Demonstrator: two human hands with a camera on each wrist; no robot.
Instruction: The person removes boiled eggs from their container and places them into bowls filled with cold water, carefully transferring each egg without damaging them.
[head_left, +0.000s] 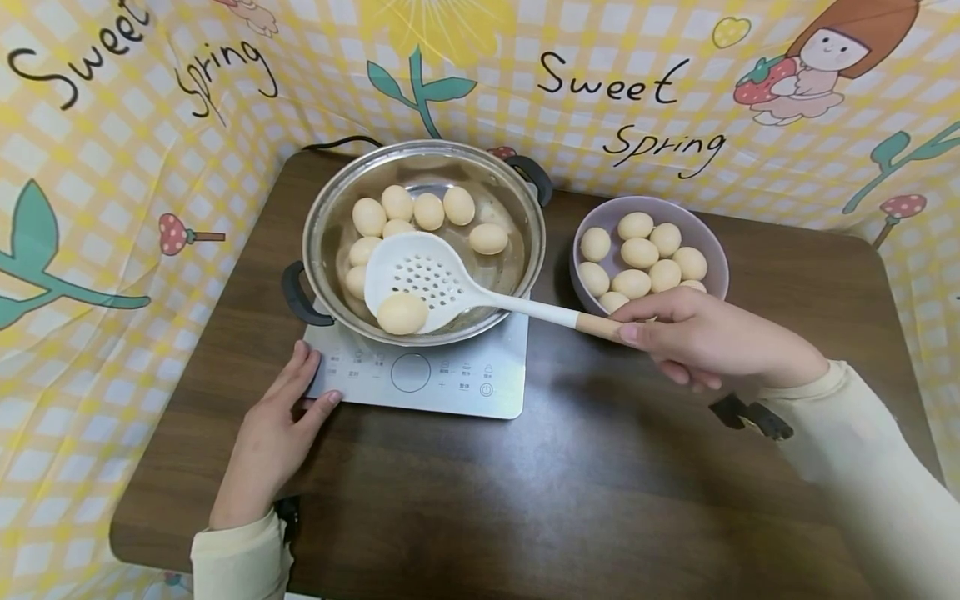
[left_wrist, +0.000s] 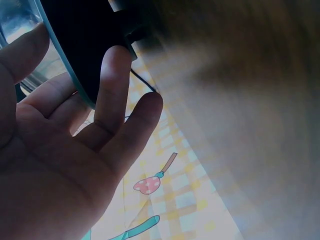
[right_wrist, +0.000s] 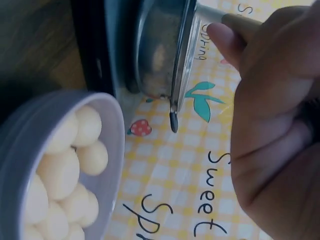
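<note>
My right hand (head_left: 705, 333) pinches the wooden end of a white slotted spoon (head_left: 420, 267) between thumb and fingers. One egg (head_left: 402, 313) lies on the spoon's bowl, which is held above the near left part of a steel pot (head_left: 517, 275). Several eggs (head_left: 459, 205) sit inside the pot, some partly hidden by the spoon. The pot stands on a silver induction cooker (head_left: 480, 400). At the cooker's front left corner, my left hand (head_left: 273, 429) touches the edge with thumb and fairly straight fingers; the left wrist view shows the palm (left_wrist: 60, 160) beside the dark underside.
A purple bowl (head_left: 716, 250) holding several eggs stands right of the pot, just beyond my right hand. Black side handles (head_left: 303, 296) stick out from the pot. A black cord (head_left: 341, 143) runs behind it. Patterned cloth (head_left: 480, 100) borders the brown table (head_left: 600, 500).
</note>
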